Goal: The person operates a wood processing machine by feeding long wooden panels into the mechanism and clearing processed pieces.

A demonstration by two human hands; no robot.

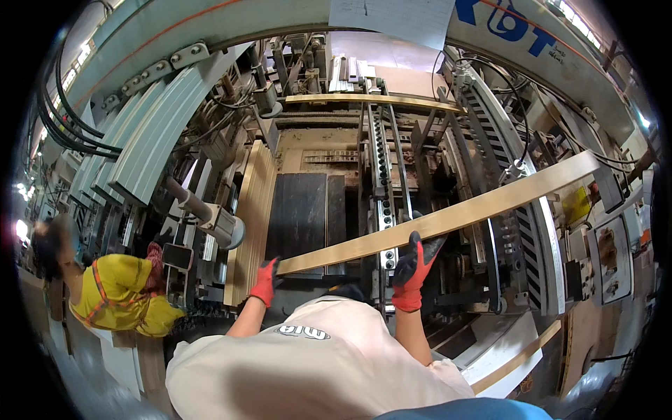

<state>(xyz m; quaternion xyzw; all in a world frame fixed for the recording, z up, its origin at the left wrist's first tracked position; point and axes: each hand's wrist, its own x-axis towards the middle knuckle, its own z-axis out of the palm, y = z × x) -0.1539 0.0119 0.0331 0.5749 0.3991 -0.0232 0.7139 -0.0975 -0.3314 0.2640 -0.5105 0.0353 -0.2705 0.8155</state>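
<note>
Grip was kinda half hidden tbh, but the long wooden board [490, 204] was clasped at its left end by the left hand [265, 282] and from underneath by the right hand [411, 274]. Beyond the left hand, a board stack [253, 210] was partly blocked by a metal cylinder [222, 225].

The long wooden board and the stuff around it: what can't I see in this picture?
All in the head view:
- Long wooden board: its underside is turned away from the camera.
- Right hand: some fingers are hidden by the board.
- White paper sheet: its top is cut off by the picture's upper edge.
- Co-worker in yellow: the head is blurred near the rim.
</note>
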